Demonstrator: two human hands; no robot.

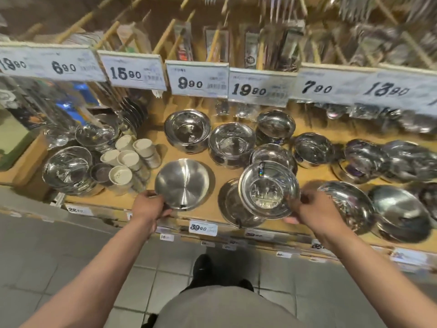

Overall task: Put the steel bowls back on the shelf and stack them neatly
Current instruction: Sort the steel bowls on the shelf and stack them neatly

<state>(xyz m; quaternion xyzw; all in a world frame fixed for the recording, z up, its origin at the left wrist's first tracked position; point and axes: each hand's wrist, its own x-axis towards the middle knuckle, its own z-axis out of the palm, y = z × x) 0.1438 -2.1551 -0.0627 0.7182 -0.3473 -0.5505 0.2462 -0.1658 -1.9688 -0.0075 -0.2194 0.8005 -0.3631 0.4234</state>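
The left hand (147, 205) gripped the near rim of a brushed steel bowl (183, 183), fingers curled over its edge – the bowl sat on the wooden shelf (205, 213), spreading away from the fingers toward the back. The right hand (309, 209) held a polished steel bowl (268, 189) by its right rim, thumb on top, fingers underneath; that bowl was tilted and lifted just above a flat steel plate (230, 204) lying below and to the left of the fingers. Beyond both hands stood stacks of steel bowls (188, 130) – further back still, under the price tags (197, 78). Left of the left hand's fingers clustered white cups (128, 158).
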